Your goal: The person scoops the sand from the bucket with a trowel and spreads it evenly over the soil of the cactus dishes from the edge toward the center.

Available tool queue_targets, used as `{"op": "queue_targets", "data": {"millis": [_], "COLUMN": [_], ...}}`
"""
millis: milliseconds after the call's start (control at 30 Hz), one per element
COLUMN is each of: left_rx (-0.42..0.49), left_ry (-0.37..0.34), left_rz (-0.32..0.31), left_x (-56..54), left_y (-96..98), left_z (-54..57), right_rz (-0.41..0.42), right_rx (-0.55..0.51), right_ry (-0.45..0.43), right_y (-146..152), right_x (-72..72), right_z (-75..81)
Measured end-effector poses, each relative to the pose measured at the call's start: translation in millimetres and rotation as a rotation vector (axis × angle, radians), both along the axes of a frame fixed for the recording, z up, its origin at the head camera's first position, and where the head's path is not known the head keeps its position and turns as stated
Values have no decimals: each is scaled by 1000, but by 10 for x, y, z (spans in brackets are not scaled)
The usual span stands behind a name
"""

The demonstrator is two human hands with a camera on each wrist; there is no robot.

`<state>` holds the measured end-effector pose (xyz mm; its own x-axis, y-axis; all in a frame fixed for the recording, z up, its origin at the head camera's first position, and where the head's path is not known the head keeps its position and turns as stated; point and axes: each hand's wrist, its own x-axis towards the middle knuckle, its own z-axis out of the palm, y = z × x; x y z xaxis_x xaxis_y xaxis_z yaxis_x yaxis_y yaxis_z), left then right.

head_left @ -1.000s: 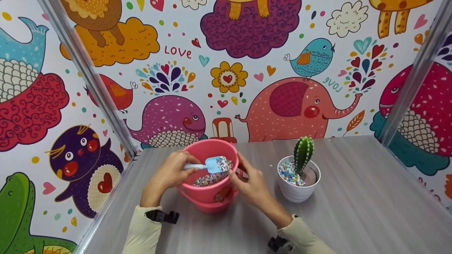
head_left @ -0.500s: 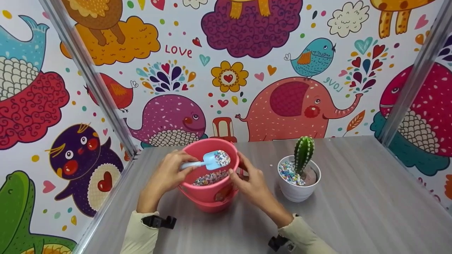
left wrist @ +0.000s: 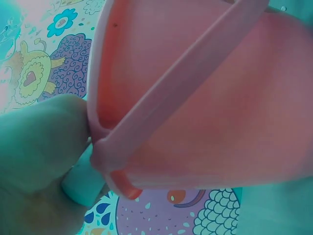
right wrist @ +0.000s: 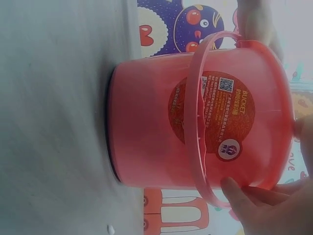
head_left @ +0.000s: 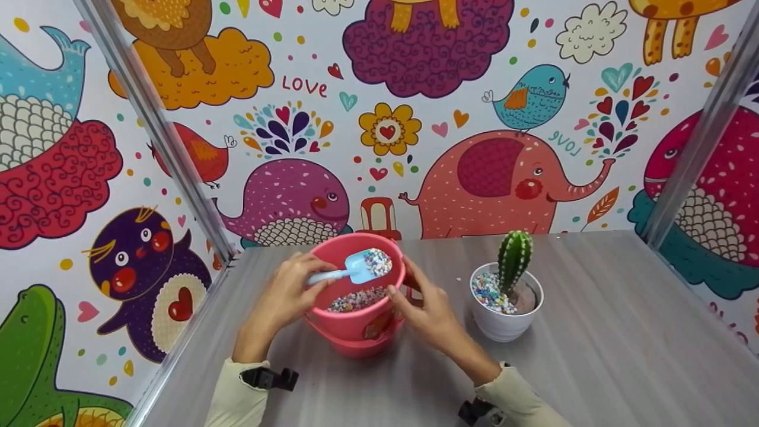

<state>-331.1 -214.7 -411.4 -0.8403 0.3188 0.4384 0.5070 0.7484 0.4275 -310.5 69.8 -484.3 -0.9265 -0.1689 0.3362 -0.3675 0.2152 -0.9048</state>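
Note:
A pink bucket point(head_left: 350, 332) stands on the table with a layer of small multicoloured pebbles point(head_left: 357, 300) in it. My left hand point(head_left: 289, 289) grips the handle of a light blue toy shovel point(head_left: 357, 268) over the bucket's mouth; pebbles heap its blade. My right hand point(head_left: 428, 305) holds the bucket's right rim, thumb on the near side and fingers behind. In the right wrist view the bucket point(right wrist: 151, 122) shows a round label point(right wrist: 215, 115) and its lowered handle. The left wrist view shows the bucket's side point(left wrist: 234, 117) and part of the shovel handle point(left wrist: 84, 181).
Right of the bucket stands a white pot point(head_left: 504, 326) with a green cactus point(head_left: 514, 261) and multicoloured pebbles covering part of its surface. A tiny white pebble point(head_left: 458, 279) lies on the grey table point(head_left: 605, 332). Cartoon-printed walls point(head_left: 379, 172) close off the back and sides.
The loaded shovel has risen slightly inside the bucket's mouth, and its blade is tilted a little differently. My right hand keeps its hold on the rim. The whole view has shifted slightly.

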Motion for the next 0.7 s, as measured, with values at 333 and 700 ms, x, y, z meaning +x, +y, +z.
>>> {"op": "queue_targets", "data": {"millis": [333,700], "left_rx": [21,16], "left_ry": [24,16], "left_rz": [-32,-33], "left_x": [7,52], "left_y": [75,118], "left_z": [26,72], "right_rz": [95,246], "right_rx": [-12,107], "right_ry": [-44,-76], "right_y": [117,470], "right_x": [77,305], "right_z": [-24,-82]}}
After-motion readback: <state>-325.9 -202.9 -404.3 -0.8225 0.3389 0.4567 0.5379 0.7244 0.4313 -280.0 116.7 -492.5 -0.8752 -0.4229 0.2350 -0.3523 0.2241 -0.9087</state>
